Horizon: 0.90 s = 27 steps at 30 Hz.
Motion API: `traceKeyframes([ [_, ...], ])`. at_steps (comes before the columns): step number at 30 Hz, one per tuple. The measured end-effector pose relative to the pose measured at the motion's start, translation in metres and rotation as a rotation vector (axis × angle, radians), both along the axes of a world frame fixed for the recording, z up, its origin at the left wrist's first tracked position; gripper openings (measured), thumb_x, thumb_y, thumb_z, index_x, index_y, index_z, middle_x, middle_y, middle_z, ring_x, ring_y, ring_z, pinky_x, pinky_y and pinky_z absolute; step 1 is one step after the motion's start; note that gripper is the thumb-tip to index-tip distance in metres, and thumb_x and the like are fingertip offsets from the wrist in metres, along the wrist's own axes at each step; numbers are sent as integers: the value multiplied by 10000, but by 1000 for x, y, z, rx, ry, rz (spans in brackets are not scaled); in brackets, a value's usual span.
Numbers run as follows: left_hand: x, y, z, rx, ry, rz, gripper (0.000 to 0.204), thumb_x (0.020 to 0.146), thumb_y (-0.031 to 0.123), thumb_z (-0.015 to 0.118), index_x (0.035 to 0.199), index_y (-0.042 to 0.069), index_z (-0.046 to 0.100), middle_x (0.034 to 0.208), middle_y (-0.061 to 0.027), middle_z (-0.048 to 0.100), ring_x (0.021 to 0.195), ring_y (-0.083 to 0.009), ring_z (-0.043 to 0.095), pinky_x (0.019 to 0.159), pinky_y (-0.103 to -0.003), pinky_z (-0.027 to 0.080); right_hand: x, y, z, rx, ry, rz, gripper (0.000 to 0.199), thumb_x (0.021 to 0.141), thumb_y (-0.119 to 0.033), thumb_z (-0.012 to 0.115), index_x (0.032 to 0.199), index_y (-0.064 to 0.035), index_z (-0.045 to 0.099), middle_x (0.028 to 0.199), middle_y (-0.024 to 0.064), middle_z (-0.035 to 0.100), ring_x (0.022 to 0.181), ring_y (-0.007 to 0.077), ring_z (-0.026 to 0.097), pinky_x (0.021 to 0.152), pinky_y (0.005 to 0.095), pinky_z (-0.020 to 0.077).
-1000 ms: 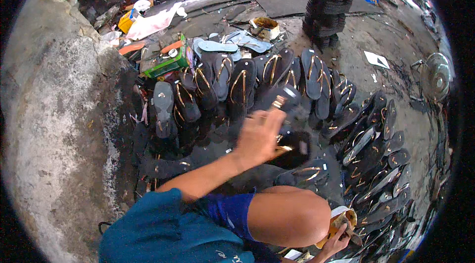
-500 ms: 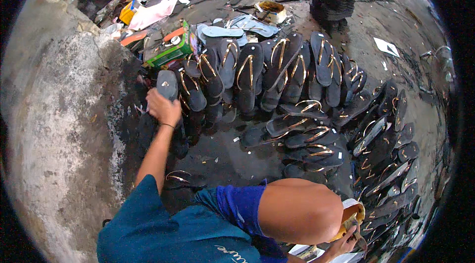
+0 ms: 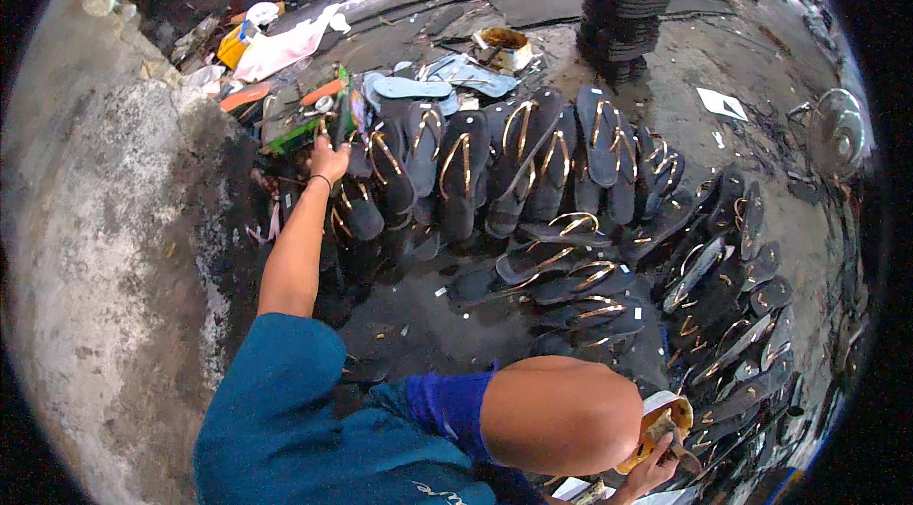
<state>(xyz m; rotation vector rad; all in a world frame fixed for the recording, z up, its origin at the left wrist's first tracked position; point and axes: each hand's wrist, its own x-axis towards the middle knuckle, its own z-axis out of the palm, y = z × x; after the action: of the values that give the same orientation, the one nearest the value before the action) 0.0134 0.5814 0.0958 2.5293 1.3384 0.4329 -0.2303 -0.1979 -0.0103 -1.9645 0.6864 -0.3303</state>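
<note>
Head view, left hand: the left hand [image 3: 328,161] is at the green box [image 3: 293,136], beside the gold-strapped sandals [image 3: 462,191] rowed on the floor; whether its fingers pinch the dark piece [image 3: 343,120] there, cannot tell.
Right hand: the right hand [image 3: 650,475] has fingers pinching a brownish piece [image 3: 683,456] at the tub [image 3: 659,399].
Risk: a stretched left arm could knock nearby sandals over.
Changed: half a second ago the left hand covered a grey sole nearer the body.

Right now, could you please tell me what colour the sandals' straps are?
Gold; the straps show best in the head view.
</note>
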Motion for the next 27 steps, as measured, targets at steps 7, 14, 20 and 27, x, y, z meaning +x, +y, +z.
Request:
traceKeyframes([
  [7,18,5,-1,68,109,-237,518,750,429,720,1111,58,724,1078,-209,722,1048,-373,676,948,-455,506,-2,36,51,-209,65,-167,455,978,-416,649,1122,8,725,1108,203,721,991,326,677,884,411,531],
  [14,-34,-3,58,-656,-787,-313,269,972,148,633,1190,-6,667,1068,-45,705,930,-111,649,822,-274,508,-10,10,8,-201,-43,-73,377,1032,-270,594,1245,38,637,1219,172,673,1093,245,636,963,369,493],
  [20,-17,-194,89,-836,-526,-750,215,984,145,622,1158,20,637,1035,-12,672,910,-122,633,818,-284,509,9,17,16,-114,-28,-98,376,1009,-250,623,1266,23,645,1211,147,690,1096,248,644,969,361,500],
  [27,-36,-458,-38,-350,-194,-1793,125,896,102,664,1000,37,639,987,-117,638,890,-251,644,735,-345,542,-1,29,36,66,-151,-252,283,971,-147,666,1189,34,665,1091,101,700,1011,164,632,932,312,483],
])
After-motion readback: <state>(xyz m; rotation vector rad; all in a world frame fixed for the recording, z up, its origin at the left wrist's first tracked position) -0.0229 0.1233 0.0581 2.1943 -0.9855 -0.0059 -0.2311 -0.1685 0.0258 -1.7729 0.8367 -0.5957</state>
